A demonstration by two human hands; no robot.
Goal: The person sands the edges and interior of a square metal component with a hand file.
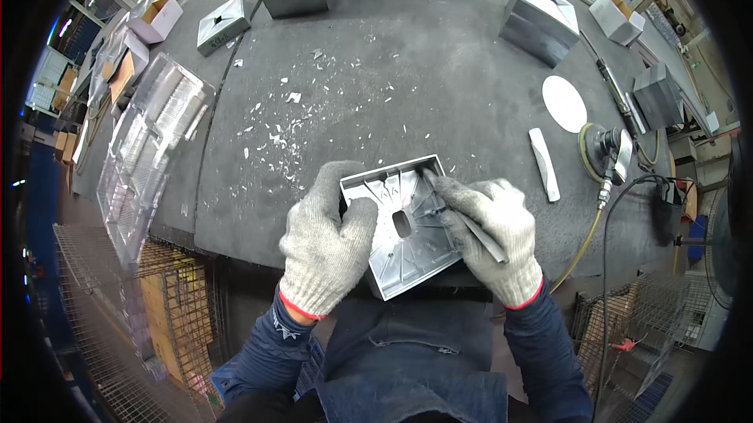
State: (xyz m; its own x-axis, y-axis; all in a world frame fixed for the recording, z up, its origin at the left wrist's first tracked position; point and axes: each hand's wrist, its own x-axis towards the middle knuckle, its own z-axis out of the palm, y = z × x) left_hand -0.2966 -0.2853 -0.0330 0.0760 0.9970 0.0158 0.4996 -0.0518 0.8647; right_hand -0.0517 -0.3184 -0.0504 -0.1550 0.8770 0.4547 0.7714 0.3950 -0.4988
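A shallow, square cast-metal housing (pixel 400 262) with inner ribs and a central hole is held tilted at the table's near edge, its hollow side facing up. My gloved left hand (pixel 328 246) grips its left wall, with the thumb over the rim. In my gloved right hand (pixel 502 231) is a flat grey metal file (pixel 485 241), its lower end sticking out under the fingers. The right fingertips reach into the housing's upper right corner. The file's working end is hidden, so I cannot tell where it touches.
White scraps (pixel 286 137) litter the dark table (pixel 329 70). A disc sander (pixel 604 148) with a hose, a white oval disc (pixel 565 104) and a pale strip (pixel 543 164) lie right. Clear plastic trays (pixel 153 148) lie left; metal boxes (pixel 540 21) stand at the back.
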